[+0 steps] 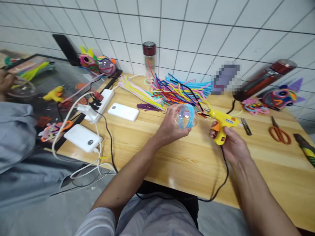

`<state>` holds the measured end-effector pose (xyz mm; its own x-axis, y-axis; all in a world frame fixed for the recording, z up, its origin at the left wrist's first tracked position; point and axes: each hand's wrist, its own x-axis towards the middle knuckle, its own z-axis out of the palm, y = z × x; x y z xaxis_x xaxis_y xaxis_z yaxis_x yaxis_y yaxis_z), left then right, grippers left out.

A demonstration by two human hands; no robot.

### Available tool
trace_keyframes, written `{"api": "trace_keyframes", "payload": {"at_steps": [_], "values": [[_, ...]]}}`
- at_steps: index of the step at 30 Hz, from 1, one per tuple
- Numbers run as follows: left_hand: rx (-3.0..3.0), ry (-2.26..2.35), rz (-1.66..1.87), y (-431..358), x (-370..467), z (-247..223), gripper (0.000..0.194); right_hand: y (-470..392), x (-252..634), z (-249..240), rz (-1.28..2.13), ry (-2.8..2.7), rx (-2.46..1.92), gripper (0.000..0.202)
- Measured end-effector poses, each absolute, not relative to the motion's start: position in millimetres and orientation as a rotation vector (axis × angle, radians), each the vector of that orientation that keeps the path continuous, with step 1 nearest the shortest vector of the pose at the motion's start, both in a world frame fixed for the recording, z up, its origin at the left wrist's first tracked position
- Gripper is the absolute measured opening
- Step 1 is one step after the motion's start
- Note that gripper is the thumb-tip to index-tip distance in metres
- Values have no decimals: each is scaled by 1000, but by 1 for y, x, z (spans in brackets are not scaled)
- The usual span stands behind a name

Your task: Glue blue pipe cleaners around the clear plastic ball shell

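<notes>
My left hand (169,126) is closed around a clear plastic ball (186,116) with light blue strips on its side, held above the wooden table (172,157). My right hand (233,141) grips the handle of a yellow hot glue gun (222,124) with an orange trigger. The gun's nozzle points left, towards the ball, with a gap between them. From the bottom of its handle a black cord runs down to the table's front edge. Behind the ball lies a heap of colourful pipe cleaners (177,90).
Scissors (279,131), a small cutter (246,127), pliers (305,149) and finished fish-like crafts (280,96) lie at right. A red thermos (268,78) and a glass bottle (149,59) stand behind. White power banks (123,111), a power strip (103,103) and cables are left, beside another person's sleeve (14,131).
</notes>
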<state>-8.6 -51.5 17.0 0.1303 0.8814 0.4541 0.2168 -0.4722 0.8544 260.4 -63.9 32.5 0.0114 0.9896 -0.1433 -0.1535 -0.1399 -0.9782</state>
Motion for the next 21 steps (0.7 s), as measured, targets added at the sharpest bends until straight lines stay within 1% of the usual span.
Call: {"api": "trace_keyframes", "payload": {"at_steps": [4,8,13,16,19,21], "values": [[1621,1069,1423,-49,-9,15,85,-55,267,17,1315,-990,-1315,52],[1409,1048,1467,-46,-7,10,89,-50,271,5,1252,-1057,-1423,53],[1286,1027,1503,-42,-5,4,93,-48,264,1,1312,-1017,-1458,57],[1275,1021,1533,-42,-4,3,93,-47,260,4,1278,-976,-1487,59],[1280,1021,1545,-43,-4,4,92,-49,263,5,1269,-978,-1555,57],[1285,1036,1541,-44,-3,5,93,-52,269,5,1258,-1050,-1546,46]]}}
